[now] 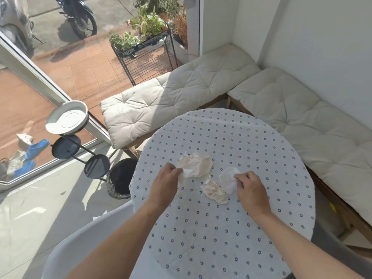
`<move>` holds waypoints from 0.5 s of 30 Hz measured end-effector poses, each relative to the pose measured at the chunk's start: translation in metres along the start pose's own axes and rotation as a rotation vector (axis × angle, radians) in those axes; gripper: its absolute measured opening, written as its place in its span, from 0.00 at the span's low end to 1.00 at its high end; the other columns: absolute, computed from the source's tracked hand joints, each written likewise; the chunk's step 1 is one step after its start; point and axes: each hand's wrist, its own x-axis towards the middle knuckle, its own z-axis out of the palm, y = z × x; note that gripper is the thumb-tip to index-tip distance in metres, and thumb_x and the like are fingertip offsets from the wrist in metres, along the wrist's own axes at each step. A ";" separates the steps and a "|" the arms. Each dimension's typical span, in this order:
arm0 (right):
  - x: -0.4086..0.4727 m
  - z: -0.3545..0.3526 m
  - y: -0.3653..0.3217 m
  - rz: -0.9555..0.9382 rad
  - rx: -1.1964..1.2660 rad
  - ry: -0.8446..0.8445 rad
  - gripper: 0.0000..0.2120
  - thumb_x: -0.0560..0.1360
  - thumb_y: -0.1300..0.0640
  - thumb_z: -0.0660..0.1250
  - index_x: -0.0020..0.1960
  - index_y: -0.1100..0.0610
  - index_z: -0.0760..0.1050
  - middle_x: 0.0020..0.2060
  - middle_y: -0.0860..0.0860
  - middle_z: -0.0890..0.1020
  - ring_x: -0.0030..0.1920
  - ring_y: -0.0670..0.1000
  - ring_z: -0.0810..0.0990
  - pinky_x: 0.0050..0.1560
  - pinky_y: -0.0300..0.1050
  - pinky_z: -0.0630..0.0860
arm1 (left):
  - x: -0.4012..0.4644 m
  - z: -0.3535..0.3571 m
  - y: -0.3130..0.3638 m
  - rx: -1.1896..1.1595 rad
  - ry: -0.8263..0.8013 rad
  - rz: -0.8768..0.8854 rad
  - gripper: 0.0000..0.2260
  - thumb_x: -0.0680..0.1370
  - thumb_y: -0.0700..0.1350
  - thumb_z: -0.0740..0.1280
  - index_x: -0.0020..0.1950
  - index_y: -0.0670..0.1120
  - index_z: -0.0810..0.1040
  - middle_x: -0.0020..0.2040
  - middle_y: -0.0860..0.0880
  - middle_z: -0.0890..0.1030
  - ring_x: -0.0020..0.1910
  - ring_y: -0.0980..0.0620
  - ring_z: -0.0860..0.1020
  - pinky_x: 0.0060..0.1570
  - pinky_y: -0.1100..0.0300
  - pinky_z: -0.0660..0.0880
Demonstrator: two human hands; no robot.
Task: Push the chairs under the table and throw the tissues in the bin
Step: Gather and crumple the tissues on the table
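Three crumpled tissues lie on the round table (221, 238) with its flower-print cloth. My left hand (165, 184) pinches the near edge of the large beige tissue (196, 164). My right hand (251, 190) pinches the white tissue (228, 179). A smaller beige tissue (214, 191) lies loose between my hands. The black bin (120, 178), lined with a bag, stands on the floor left of the table. A white chair (84, 244) sits at the table's near left edge, and a dark chair (338, 250) shows at the lower right.
Cushioned benches (161, 101) run along the window and the right wall (302, 121) behind the table. A black plant stand (80, 150) with round trays and a white dish stands left of the bin. Glass wall at left.
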 end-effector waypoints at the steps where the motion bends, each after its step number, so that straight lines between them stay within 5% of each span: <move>1: -0.003 0.001 -0.004 -0.023 0.013 0.001 0.09 0.78 0.68 0.69 0.56 0.60 0.83 0.44 0.53 0.79 0.48 0.56 0.77 0.37 0.56 0.81 | 0.012 0.001 0.000 -0.004 0.004 0.006 0.14 0.78 0.30 0.67 0.61 0.41 0.80 0.54 0.43 0.76 0.49 0.42 0.76 0.42 0.45 0.79; 7: -0.021 0.032 -0.028 -0.088 -0.004 -0.104 0.09 0.79 0.65 0.70 0.58 0.60 0.83 0.48 0.52 0.80 0.52 0.54 0.77 0.38 0.51 0.82 | 0.059 0.041 0.015 0.058 -0.093 0.014 0.10 0.81 0.33 0.61 0.61 0.37 0.74 0.69 0.39 0.71 0.63 0.37 0.71 0.54 0.44 0.76; 12: -0.031 0.058 -0.033 -0.014 -0.102 -0.191 0.16 0.76 0.49 0.74 0.60 0.55 0.79 0.60 0.55 0.76 0.56 0.57 0.71 0.50 0.52 0.78 | 0.062 0.079 0.012 0.159 -0.251 0.001 0.25 0.86 0.56 0.56 0.81 0.48 0.56 0.84 0.37 0.52 0.81 0.34 0.53 0.76 0.37 0.59; 15: -0.035 0.065 -0.034 -0.033 -0.101 -0.166 0.19 0.73 0.50 0.76 0.61 0.53 0.79 0.58 0.53 0.76 0.54 0.56 0.71 0.52 0.52 0.78 | 0.061 0.085 0.006 0.123 -0.267 0.053 0.23 0.87 0.54 0.58 0.82 0.53 0.58 0.84 0.38 0.51 0.82 0.34 0.49 0.77 0.37 0.57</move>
